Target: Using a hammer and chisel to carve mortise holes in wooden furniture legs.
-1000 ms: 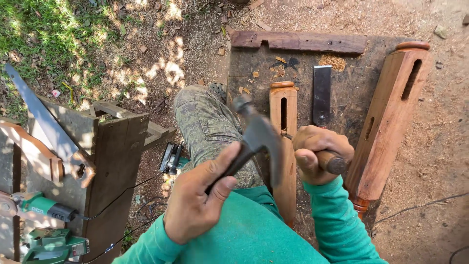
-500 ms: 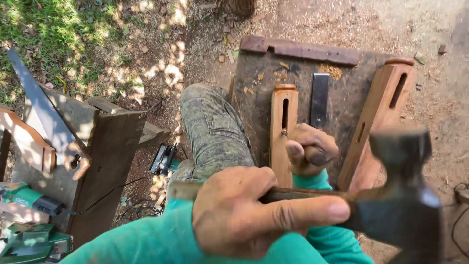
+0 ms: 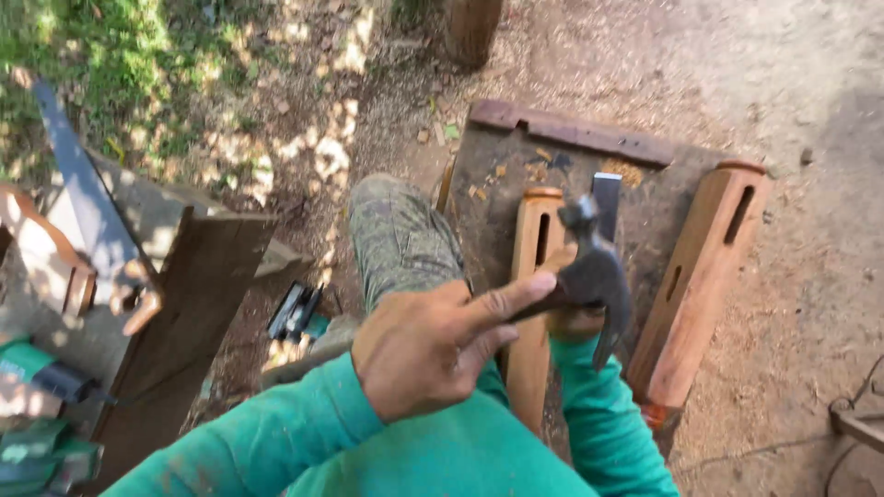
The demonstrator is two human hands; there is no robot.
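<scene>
Left hand [image 3: 433, 345] closed around hammer [image 3: 594, 276] handle, head poised beyond fingertips above slotted wooden post [image 3: 532, 304]; right hand hidden behind hammer head, grip indeterminate. Judged head-heavy, rigid; best gripped low on handle

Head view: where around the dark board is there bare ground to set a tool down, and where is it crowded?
Bare sandy ground lies right of the outer slotted post. The board is crowded: two posts, a flat chisel, chips, and the left hand swinging the hammer. Left of the knee, the wooden bench and tools fill the space.
</scene>
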